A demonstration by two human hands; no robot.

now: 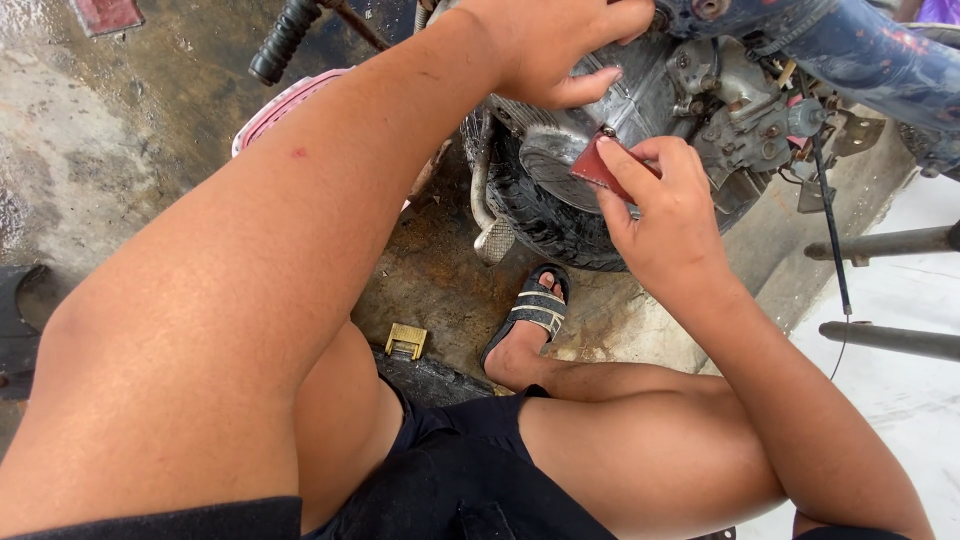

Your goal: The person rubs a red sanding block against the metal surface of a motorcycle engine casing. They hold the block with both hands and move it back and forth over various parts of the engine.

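My left hand point(555, 45) rests on top of a grey motorcycle engine casing point(600, 105), fingers curled over it and thumb pressed against its side. My right hand point(665, 215) pinches a small dark red piece, like sandpaper point(597, 165), and presses it against the round engine cover point(555, 160). My left forearm runs across the middle of the view from the lower left. The blue motorcycle frame point(880, 60) passes overhead at the upper right.
A black tyre point(545, 225) sits under the engine. My sandalled foot point(530, 310) stands on the stained concrete floor. A small brass padlock point(406, 341) lies by my knee. A black footpeg point(283, 40), a pink basket point(285, 105) and metal bars point(890, 340) surround me.
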